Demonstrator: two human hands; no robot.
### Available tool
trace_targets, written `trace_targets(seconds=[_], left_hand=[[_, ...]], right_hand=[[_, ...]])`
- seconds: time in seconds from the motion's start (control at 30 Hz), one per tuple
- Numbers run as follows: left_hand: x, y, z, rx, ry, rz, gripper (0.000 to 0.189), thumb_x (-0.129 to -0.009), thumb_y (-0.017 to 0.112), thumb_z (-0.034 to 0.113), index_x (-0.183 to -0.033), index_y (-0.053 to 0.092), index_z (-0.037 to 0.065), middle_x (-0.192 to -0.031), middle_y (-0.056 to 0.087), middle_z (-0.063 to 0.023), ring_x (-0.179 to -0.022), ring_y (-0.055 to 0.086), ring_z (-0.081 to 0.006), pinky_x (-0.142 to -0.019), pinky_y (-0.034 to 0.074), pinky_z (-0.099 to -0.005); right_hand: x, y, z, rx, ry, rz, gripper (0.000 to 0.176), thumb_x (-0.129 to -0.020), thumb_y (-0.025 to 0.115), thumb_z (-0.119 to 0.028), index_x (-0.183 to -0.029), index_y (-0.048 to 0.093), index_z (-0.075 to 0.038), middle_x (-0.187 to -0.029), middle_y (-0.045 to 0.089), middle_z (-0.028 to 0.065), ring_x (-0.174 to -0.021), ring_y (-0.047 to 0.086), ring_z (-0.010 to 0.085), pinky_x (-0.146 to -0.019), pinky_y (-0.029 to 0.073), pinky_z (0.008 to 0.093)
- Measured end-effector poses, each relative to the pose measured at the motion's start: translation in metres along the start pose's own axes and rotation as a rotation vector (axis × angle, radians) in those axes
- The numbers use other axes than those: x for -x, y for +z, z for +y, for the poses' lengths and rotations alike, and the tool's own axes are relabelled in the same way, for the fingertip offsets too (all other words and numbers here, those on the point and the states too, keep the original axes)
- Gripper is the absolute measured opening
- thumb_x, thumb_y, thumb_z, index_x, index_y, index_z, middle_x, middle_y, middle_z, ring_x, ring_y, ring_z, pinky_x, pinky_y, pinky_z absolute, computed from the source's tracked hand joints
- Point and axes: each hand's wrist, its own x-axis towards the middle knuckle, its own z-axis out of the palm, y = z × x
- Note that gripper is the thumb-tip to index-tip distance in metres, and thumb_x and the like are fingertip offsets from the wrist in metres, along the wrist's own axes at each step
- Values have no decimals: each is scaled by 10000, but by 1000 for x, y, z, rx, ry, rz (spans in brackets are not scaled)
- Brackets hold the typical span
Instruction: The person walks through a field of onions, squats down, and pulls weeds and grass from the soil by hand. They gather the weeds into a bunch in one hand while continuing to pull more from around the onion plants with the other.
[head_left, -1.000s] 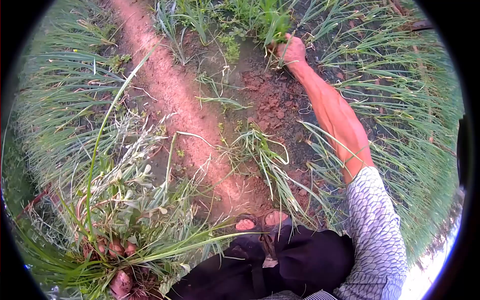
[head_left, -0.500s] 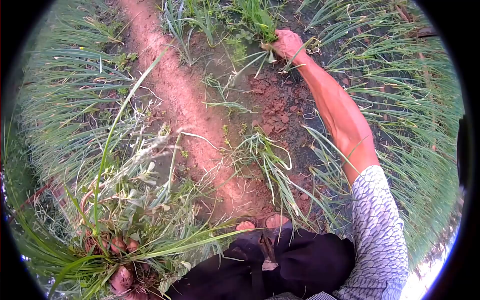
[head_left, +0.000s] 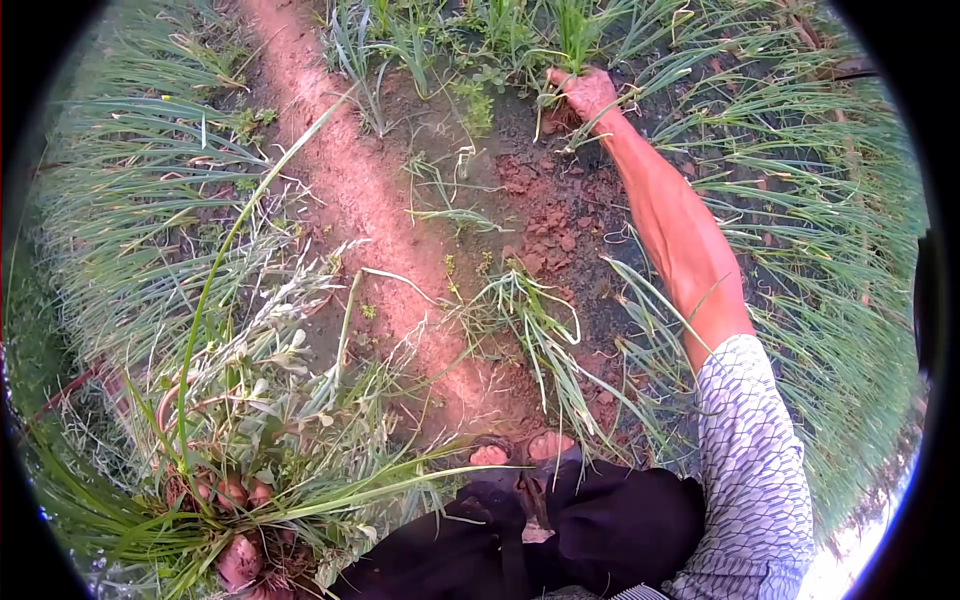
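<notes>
My right hand (head_left: 588, 97) is stretched far forward at the top, its fingers closed round the base of a green grass clump (head_left: 575, 35), with roots and soil showing below. At the lower left my left hand (head_left: 240, 540) is wrapped round a big bundle of pulled weeds (head_left: 290, 385), long blades and roots sticking out on every side. Between the two hands, uprooted green plants (head_left: 550, 340) lie on the soil.
A bare reddish strip of earth (head_left: 375, 210) runs down the middle left. Rows of thin green plants stand at the left (head_left: 150, 220) and right (head_left: 830, 220). My bare toes (head_left: 490, 456) and dark-clothed legs (head_left: 620, 515) are at the bottom.
My right hand has shifted slightly right and down, and the grass in it now stands more upright, with roots visible beneath. The left hand's bundle has barely moved.
</notes>
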Motion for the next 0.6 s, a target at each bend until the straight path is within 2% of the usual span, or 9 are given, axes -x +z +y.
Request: trace_targets(seconds=[0.07, 0.1, 0.13, 0.2, 0.23, 0.33, 0.47, 0.53, 0.6], left_hand=[[-1, -6, -5, 10, 46, -72, 600, -841, 566, 97, -1372, 308, -8, -1130, 473, -163, -1033, 531, -283, -973, 432, -374], [0, -33, -3, -15, 7, -128, 558, -863, 567, 145, -1342, 345, -35, -1142, 488, -172, -1046, 525, -281, -968, 436, -386], [0, -36, -2, 2, 10, -124, 549, -866, 565, 154, -1334, 354, -41, -1143, 493, -174, -1050, 525, -281, -969, 436, -391], [-1, -40, -3, 40, 22, -116, 534, -873, 563, 173, -1317, 371, -53, -1145, 501, -179, -1059, 525, -281, -972, 437, -400], [0, -40, -1, 55, 28, -110, 527, -877, 562, 182, -1309, 380, -59, -1146, 505, -181, -1063, 525, -281, -973, 437, -405], [1, -39, -3, 64, 39, -112, 519, -881, 559, 193, -1298, 390, -65, -1146, 511, -184, -1070, 525, -281, -974, 437, -410], [1, -38, -4, 41, 53, -79, 509, -885, 553, 200, -1289, 397, -67, -1147, 517, -188, -1083, 526, -281, -974, 440, -410], [1, -37, -5, 32, 63, -68, 504, -887, 550, 203, -1284, 400, -68, -1147, 521, -191, -1089, 527, -280, -974, 442, -410], [0, -35, -5, 8, 79, -66, 499, -889, 547, 207, -1279, 404, -69, -1147, 524, -193, -1095, 527, -280, -975, 443, -410]], right_hand=[[-5, -15, -17, 131, 18, -215, 446, -787, 704, -383, -1017, 683, -1, -897, 701, 134, -785, 624, 213, -738, 478, 358], [2, -25, -19, 112, -222, -316, 399, -793, 706, -326, -1031, 681, -7, -898, 703, 124, -754, 624, 206, -713, 484, 336], [8, -30, -34, -231, 126, -293, 352, -797, 727, -305, -977, 695, -5, -871, 701, 109, -724, 631, 183, -682, 505, 313], [-2, -38, -26, -1140, 371, -512, 323, -811, 726, -310, -928, 695, -11, -810, 691, 80, -697, 637, 164, -673, 535, 308], [-1, -48, -22, -1189, 362, -522, 298, -836, 704, -306, -912, 683, -19, -770, 675, 56, -676, 638, 158, -661, 555, 313], [32, -57, -21, 382, -72, 111, 256, -804, 750, -210, -947, 679, -11, -840, 690, 70, -705, 634, 160, -690, 542, 296], [81, -81, -70, -995, -212, 241, 114, -869, 666, -120, -951, 653, -41, -884, 673, 56, -767, 648, 126, -709, 554, 255], [122, -116, -120, -1236, -22, -148, 146, -882, 631, -98, -1002, 604, -20, -877, 655, 69, -814, 656, 123, -730, 564, 262], [138, -109, -146, -979, -248, -261, 142, -877, 622, -115, -1010, 622, -63, -882, 665, 51, -805, 658, 150, -703, 550, 280]])
